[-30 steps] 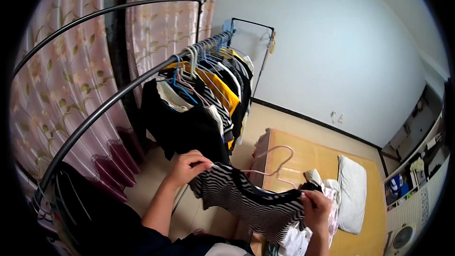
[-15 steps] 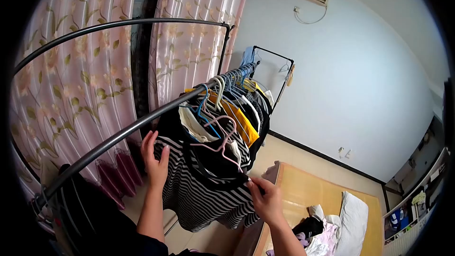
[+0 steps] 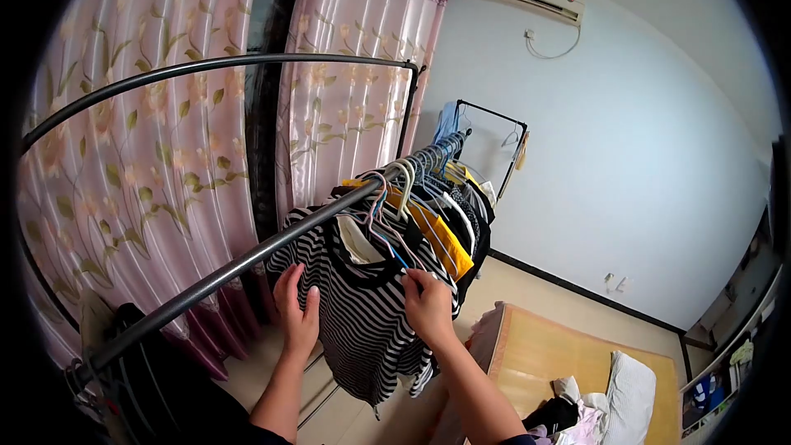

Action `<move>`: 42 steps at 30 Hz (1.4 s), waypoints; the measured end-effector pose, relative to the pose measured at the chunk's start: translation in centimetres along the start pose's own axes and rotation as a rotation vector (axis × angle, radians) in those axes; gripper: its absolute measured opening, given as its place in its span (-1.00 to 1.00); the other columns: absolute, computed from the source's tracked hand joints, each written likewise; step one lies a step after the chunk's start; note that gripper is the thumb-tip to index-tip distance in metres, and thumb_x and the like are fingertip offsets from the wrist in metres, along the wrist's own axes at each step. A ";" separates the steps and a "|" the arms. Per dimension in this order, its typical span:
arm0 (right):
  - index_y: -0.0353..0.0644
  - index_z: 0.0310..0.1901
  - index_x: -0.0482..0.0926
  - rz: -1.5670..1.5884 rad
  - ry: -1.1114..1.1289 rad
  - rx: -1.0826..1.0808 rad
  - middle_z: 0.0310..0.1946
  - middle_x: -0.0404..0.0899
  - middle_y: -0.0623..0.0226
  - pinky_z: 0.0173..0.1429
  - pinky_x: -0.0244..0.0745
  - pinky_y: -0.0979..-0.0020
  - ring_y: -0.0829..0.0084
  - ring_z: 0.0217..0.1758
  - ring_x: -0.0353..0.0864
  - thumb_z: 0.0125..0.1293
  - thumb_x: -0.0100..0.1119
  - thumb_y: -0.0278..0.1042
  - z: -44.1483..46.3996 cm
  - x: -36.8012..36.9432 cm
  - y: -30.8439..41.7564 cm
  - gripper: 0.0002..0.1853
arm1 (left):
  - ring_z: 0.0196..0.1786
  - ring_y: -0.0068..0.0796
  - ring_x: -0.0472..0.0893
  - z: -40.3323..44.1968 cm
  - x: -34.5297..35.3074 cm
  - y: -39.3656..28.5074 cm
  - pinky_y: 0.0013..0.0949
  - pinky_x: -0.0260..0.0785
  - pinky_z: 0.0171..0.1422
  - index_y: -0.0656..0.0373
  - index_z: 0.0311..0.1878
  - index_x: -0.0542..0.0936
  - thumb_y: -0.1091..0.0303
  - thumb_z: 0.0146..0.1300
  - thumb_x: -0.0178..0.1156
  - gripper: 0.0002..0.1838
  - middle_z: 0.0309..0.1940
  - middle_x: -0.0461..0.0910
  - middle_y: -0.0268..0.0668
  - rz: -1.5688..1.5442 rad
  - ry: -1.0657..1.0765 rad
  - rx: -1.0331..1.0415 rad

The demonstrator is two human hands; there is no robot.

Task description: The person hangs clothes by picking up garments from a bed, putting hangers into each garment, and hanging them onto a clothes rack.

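Note:
A black-and-white striped shirt point(image 3: 362, 330) with a black neckline hangs in front of me on a pink hanger point(image 3: 376, 208), whose hook is over the grey metal rail point(image 3: 247, 262). At the shirt's right shoulder area, my right hand point(image 3: 428, 306) has its thumb and fingers closed on the fabric beside the neckline. My left hand point(image 3: 298, 313) is at the left side of the shirt, thumb and fingers apart, palm towards the cloth. Whether its fingertips touch the fabric is hard to tell. Behind the shirt, a yellow garment point(image 3: 445, 239) and several dark clothes hang close together.
Dark clothing point(image 3: 156, 363) hangs at the rail's near end. Floral pink curtains point(image 3: 181, 148) stand on the left. To the right is a bed with a tan mat point(image 3: 535, 346), a striped pillow point(image 3: 633, 395) and a pile of clothes point(image 3: 577, 412).
The striped shirt's pink hanger, lower and in front of the rail before, now hangs on the rail. The right hand has shifted inward along the shirt, and the view has tilted slightly.

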State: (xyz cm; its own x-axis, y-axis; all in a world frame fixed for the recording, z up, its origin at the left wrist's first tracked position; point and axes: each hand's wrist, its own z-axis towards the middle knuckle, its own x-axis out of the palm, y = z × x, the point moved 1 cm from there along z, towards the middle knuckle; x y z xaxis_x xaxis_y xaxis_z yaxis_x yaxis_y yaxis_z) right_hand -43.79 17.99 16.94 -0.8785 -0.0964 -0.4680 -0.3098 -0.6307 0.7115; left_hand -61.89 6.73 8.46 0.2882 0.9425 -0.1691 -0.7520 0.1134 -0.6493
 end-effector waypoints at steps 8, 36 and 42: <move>-0.29 -0.15 0.60 -0.007 -0.066 -0.088 -0.32 0.60 0.03 -0.14 0.49 0.32 0.17 -0.24 0.62 0.23 0.10 -0.46 0.2 2.0 -3.9 -0.81 | 0.23 -0.17 0.32 -2.0 1.6 0.0 -0.18 0.09 0.35 0.21 0.17 0.42 0.29 0.33 0.08 -0.62 0.14 0.39 -0.13 -0.100 0.111 -0.021; -0.17 -0.30 0.69 -0.015 -0.739 1.479 -0.14 0.61 0.00 0.06 0.47 0.25 0.09 -0.13 0.62 0.06 0.06 -0.37 -60.5 -19.6 -24.7 -0.77 | -0.16 -0.63 0.43 -21.7 9.7 -18.1 -0.58 0.29 0.03 0.27 0.04 0.45 0.39 0.43 -0.05 -0.77 -0.22 0.46 -0.36 -0.704 1.009 -0.095; -0.15 -0.30 0.69 -0.303 -0.889 1.633 0.40 -0.02 -0.07 0.28 0.32 0.28 0.02 0.22 0.39 0.03 0.05 -0.42 -64.9 -22.5 -26.6 -0.76 | -0.12 -0.58 0.41 -26.0 9.0 -25.0 -0.52 0.26 0.06 0.28 -0.02 0.46 0.49 0.36 -0.04 -0.82 -0.19 0.41 -0.33 -0.738 1.256 0.237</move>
State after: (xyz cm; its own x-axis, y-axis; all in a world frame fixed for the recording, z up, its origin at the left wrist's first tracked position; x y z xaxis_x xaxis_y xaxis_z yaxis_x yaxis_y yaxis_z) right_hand 7.80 -13.00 -25.52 -0.4764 0.5743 -0.6658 0.0050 0.7590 0.6511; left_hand -25.08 4.23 3.86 0.8607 -0.2204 -0.4589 -0.2514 0.5998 -0.7596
